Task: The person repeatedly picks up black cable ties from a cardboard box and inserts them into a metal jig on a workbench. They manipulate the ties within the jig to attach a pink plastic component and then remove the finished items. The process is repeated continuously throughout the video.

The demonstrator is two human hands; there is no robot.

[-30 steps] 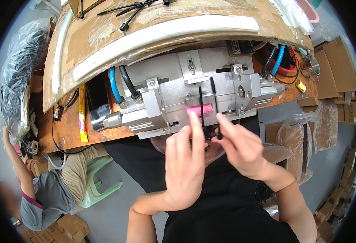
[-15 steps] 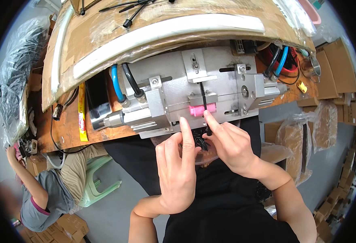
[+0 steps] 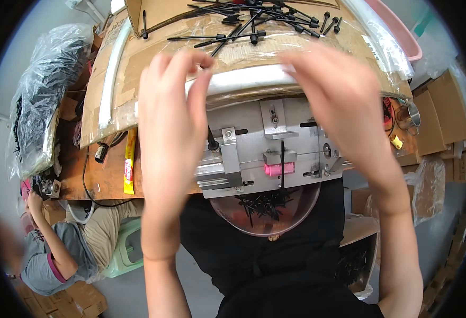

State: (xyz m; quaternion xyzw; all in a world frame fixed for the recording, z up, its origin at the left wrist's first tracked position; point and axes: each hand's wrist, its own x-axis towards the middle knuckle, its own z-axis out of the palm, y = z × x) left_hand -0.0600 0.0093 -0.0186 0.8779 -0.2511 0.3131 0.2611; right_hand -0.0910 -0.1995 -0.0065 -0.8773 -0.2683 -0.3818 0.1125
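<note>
- Rods, black, slim, with thicker heads, scattered crosswise on cardboard beyond the hands
- Single black rod across a glossy pink block, on a grey metal fixture
- Left hand above the cardboard's near edge, index finger curled toward thumb near one rod end; cannot tell if pinching anything
- Right hand over the same edge, fingers pointing inward; too blurred to tell whether spread or pressed together
- White strip along that edge, between the hands
- Scratched wooden table with a yellow packet; clear bowl of small black pieces just below the fixture
- To the left, plastic-wrapped bundle, green stool and a co-worker in a grey shirt; cartons at right
- Fixture's far edge hidden under cardboard, both ends partly behind the forearms; rod heap cut off at the top
</note>
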